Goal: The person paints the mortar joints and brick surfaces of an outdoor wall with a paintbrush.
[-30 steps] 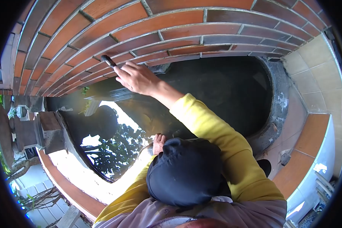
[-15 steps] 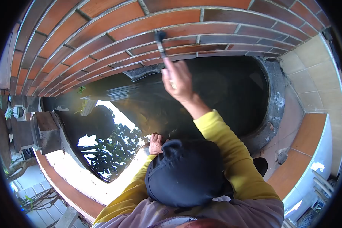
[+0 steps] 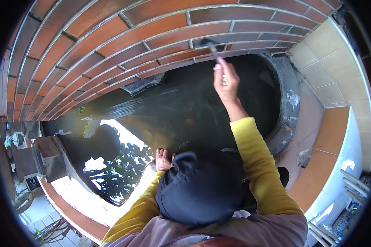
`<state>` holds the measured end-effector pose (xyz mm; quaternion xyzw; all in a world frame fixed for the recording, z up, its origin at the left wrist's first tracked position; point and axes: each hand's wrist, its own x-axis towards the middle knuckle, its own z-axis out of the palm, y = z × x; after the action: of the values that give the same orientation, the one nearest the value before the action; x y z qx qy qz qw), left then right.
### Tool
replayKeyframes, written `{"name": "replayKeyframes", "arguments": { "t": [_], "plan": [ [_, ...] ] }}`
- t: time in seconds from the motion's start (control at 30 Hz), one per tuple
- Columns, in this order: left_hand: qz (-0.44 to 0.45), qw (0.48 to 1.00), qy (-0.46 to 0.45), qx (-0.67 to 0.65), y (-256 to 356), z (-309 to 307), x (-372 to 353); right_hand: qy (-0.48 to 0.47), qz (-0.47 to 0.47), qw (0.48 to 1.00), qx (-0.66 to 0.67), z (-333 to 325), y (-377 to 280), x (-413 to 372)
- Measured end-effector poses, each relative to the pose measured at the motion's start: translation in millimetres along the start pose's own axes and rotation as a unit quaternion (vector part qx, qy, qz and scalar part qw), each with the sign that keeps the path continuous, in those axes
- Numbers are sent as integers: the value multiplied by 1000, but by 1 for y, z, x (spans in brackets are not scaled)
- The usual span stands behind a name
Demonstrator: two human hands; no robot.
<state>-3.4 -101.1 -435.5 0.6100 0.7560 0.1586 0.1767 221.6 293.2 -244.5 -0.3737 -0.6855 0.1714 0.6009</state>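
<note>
The right hand [image 3: 226, 80] is clamped on a brush [image 3: 210, 44] at the brick wall [image 3: 152, 31]. The left hand [image 3: 163, 159] rests at the pond's [image 3: 185, 107] near edge, its grip unclear.

Right hand [image 3: 226, 82]: one brush [image 3: 212, 48], dark head at brick wall [image 3: 165, 37]. Left hand [image 3: 163, 160]: at near edge of pond [image 3: 193, 103], beside dark cap [image 3: 200, 189].

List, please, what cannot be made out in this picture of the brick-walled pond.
Head view:
- Slim dark-tipped tool: tip blurred, handle partly covered by right hand.
- Grey-rimmed pond: bottom hidden by dark water and reflections.
- Left hand: partly behind black cloth cap.
- White rods: cut off by lens edge.
</note>
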Motion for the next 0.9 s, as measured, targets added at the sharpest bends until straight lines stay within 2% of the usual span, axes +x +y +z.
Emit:
{"name": "replayKeyframes", "arguments": {
  "t": [0.07, 0.1, 0.13, 0.2, 0.27, 0.33, 0.4, 0.47, 0.53, 0.6, 0.67, 0.77, 0.83, 0.87, 0.9],
  "plan": [
    [-34, 999, 0, 14, 7, 3, 3, 155, 24, 985, -76, -21, -3, -8],
    [-40, 999, -3, 12, 8, -1, 3, 153, 48, 986, -53, -12, -11, -17],
    [-48, 999, -9, 11, 16, -10, 3, 103, 78, 988, -79, 1, -28, -24],
    [-49, 999, -15, -2, 22, -18, 4, 45, -19, 998, -30, 52, -52, -28],
    [-34, 999, 2, 1, 17, -12, 3, 33, -86, 996, 4, 124, -79, -32],
    [-35, 999, -3, -19, 16, -13, 2, -98, -131, 983, 82, 172, -108, -46],
    [-34, 999, -6, -26, 15, -16, 3, -161, -189, 966, 71, 198, -125, -58],
    [-31, 999, -9, -24, 15, -15, 4, -192, -170, 960, 113, 192, -121, -51],
    [-46, 999, 2, -18, 17, -9, 3, -160, -155, 962, 158, 165, -97, -31],
    [-60, 998, -3, -14, 13, -3, 0, -93, -113, 980, 132, 129, -63, -11],
    [-56, 998, 4, 17, 13, -1, -4, -57, -112, 988, 84, 86, -44, -1],
    [-56, 998, 12, 8, 16, 0, -5, 44, -11, 999, 25, 36, -25, -10],
    [-59, 998, 7, 8, 11, 3, -2, 139, 70, 988, -8, 24, -27, -11],
    [-60, 998, 4, 8, 13, 2, -1, 153, 103, 983, -5, 27, -36, -11],
    [-55, 998, 4, 6, 14, -1, 1, 137, 84, 987, -9, 40, -47, -12]
  ]
}}
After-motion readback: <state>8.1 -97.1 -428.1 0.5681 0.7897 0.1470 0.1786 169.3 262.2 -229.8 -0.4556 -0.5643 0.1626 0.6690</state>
